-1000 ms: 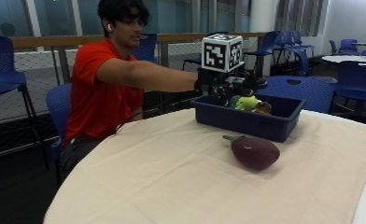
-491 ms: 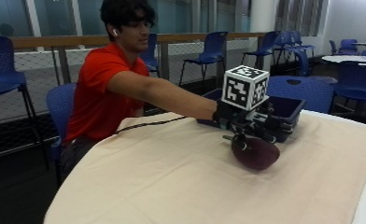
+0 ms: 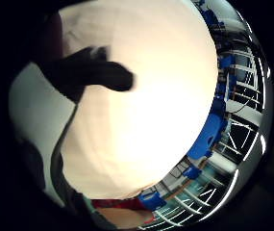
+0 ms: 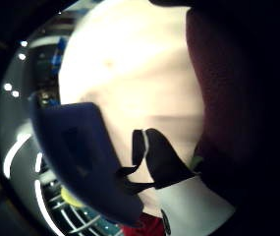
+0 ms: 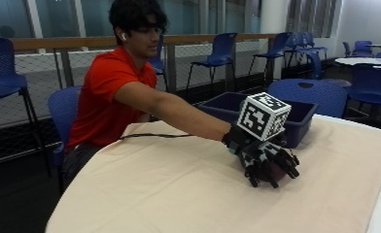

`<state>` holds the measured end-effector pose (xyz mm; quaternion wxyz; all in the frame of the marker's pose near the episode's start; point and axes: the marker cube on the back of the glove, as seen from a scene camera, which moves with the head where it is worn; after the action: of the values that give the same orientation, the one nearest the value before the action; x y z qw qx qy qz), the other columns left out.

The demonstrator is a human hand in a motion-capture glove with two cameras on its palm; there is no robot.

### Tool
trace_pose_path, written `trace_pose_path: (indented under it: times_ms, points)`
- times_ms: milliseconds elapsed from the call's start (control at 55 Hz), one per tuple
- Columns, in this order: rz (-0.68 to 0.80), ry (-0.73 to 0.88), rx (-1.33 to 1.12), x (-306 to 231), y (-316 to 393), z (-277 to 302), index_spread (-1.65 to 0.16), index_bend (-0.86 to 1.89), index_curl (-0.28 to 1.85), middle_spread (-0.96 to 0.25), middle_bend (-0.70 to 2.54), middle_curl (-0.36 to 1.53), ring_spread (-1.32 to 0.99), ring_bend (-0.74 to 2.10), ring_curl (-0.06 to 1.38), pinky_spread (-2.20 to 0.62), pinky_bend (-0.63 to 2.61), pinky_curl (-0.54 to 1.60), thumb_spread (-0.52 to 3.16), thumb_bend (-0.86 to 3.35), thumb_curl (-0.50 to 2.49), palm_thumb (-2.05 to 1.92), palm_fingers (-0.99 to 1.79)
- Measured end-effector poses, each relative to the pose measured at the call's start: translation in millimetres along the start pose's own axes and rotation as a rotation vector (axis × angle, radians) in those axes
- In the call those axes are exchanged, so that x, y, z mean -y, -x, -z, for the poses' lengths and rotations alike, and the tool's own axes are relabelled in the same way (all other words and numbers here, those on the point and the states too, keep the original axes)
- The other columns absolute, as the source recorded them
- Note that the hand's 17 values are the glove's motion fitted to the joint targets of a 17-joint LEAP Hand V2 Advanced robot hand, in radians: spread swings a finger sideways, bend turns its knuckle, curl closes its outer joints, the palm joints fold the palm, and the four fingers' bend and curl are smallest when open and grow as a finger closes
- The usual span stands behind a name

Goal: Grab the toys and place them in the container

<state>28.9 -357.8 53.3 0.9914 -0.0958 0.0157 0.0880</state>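
On the bench [image 5: 178, 194], at about five o'clock from the blue container [image 5: 294, 121], my gloved right grip [image 5: 268, 160] is curled over the dark maroon toy [image 5: 282, 171], grasping it. Risk as I judge it: its rounded body could roll free on lifting.

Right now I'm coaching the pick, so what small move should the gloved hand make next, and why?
Probably curl the fingers round the dark red toy and lift it. The gloved right hand lies over the toy on the table, fingers draped down its sides, and the thumb side palm view shows the toy close against the palm. The blue container stands just behind, a short carry away.
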Motion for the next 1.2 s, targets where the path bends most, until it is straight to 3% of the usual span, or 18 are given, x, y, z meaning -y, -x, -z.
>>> trace_pose_path:
  times_ms: [145,255,418,582,909,1200]
  points:
    - [0.014,-0.011,-0.018,0.8,-0.7,-2.7,-0.40,0.20,0.25,-0.07,0.21,0.14,-0.06,0.75,0.29,-0.05,1.14,0.31,1.24,0.06,0.30,0.17,0.23]
    - [0.018,-0.054,-0.016,1.3,-1.5,-2.5,-0.41,0.23,0.29,-0.13,0.26,0.19,-0.19,0.83,0.33,-0.13,1.03,0.28,1.31,0.08,0.33,0.23,0.32]
    - [0.018,-0.151,-0.049,1.0,5.9,4.7,-0.40,0.14,0.28,-0.22,0.35,0.24,-0.31,0.90,0.35,-0.34,1.11,0.31,1.40,0.20,0.42,0.44,0.66]
    - [0.067,-0.192,-0.067,-15.9,20.2,28.3,-0.39,0.20,0.32,-0.32,0.47,0.31,-0.42,0.91,0.37,-0.42,1.03,0.32,1.14,0.22,0.55,0.63,0.90]
    - [0.187,-0.282,-0.076,-106.2,79.8,136.5,-0.41,0.20,0.42,-0.41,0.49,0.39,-0.51,0.89,0.42,-0.45,0.98,0.37,0.81,0.17,0.74,0.71,0.93]
    - [0.348,-0.323,-0.077,-175.3,174.5,167.9,-0.44,0.19,0.50,-0.45,0.47,0.45,-0.54,0.87,0.45,-0.45,0.95,0.39,0.66,0.14,0.86,0.70,0.92]
